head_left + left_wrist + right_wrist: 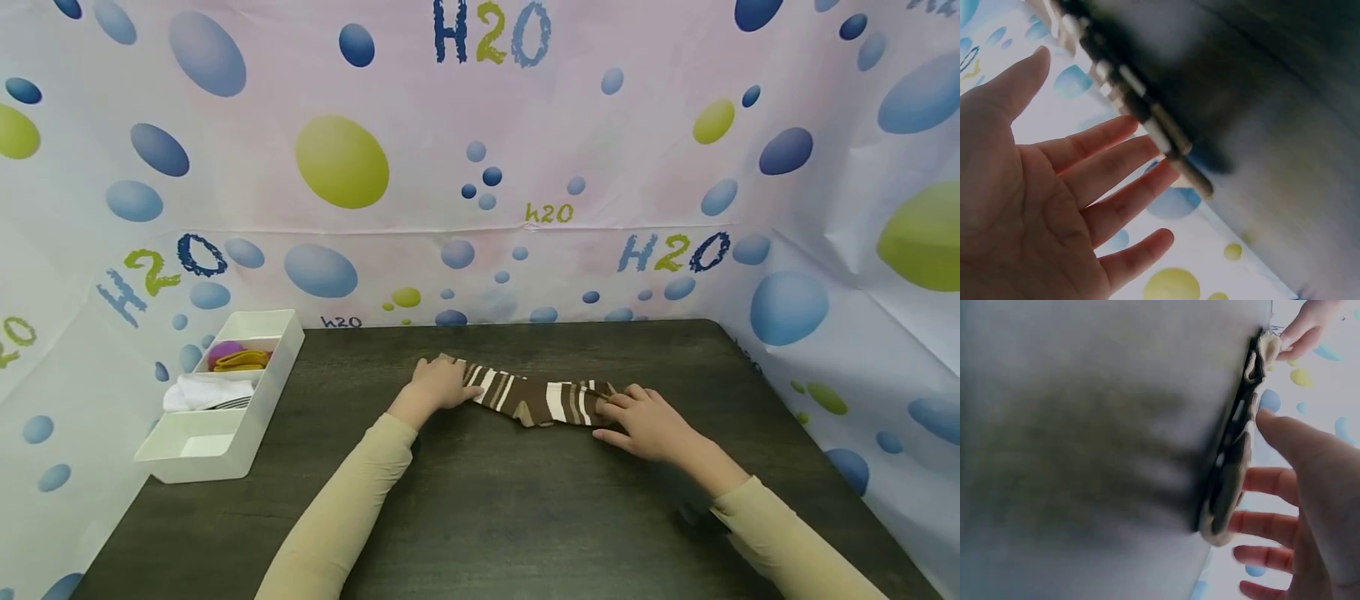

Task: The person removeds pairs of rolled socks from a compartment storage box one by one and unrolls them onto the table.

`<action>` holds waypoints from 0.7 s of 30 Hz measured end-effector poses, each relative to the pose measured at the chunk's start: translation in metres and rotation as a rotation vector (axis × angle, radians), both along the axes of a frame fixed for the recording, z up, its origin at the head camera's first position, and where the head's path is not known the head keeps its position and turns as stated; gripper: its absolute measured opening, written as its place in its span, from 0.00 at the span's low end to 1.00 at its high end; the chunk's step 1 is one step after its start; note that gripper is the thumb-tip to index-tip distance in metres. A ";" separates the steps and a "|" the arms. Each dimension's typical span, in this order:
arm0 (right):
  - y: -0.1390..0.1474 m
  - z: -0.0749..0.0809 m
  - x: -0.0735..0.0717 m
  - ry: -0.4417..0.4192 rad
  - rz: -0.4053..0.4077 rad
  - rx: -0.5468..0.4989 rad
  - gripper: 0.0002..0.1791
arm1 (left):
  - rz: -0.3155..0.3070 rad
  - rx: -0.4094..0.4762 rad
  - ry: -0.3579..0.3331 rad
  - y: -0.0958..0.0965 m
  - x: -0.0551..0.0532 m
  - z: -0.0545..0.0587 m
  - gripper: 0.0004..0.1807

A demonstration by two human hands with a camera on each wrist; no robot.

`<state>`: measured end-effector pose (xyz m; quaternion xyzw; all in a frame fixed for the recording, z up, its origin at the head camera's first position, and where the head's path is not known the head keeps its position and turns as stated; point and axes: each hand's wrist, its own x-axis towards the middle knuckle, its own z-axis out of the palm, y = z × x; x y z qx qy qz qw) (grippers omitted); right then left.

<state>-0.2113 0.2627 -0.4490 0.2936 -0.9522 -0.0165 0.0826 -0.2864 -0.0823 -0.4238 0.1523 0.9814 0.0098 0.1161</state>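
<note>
A brown sock [536, 400] with white and beige stripes and a beige heel patch lies stretched sideways across the dark table; I cannot tell whether it is one sock or two stacked. My left hand [435, 385] rests at its left end. In the left wrist view the fingers of that left hand [1079, 187] are spread and nearly straight, their tips at the sock's edge [1138, 106]. At the opposite end, my right hand [648, 423] touches the fabric with extended fingers. The right wrist view shows the right hand's fingers [1266, 528] loosely extended against the sock [1232, 481].
A white divided organizer [273, 379] stands at the table's left edge. Its back compartments hold purple and mustard folded cloth [242, 360], and the middle one holds white cloth [206, 392] with dark stripes. A bubble-print sheet [525, 275] rises behind the dark table [480, 508].
</note>
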 end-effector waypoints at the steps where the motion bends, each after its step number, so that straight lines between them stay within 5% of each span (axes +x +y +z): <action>1: 0.003 -0.001 0.004 0.019 0.017 -0.007 0.25 | -0.004 -0.008 -0.003 0.005 -0.003 0.000 0.41; 11: 0.020 -0.011 0.030 0.175 0.251 -0.094 0.20 | -0.038 -0.023 -0.032 0.040 -0.030 -0.008 0.49; 21: 0.024 -0.008 0.054 -0.012 0.245 -0.174 0.18 | -0.144 0.044 -0.107 0.067 -0.048 -0.006 0.53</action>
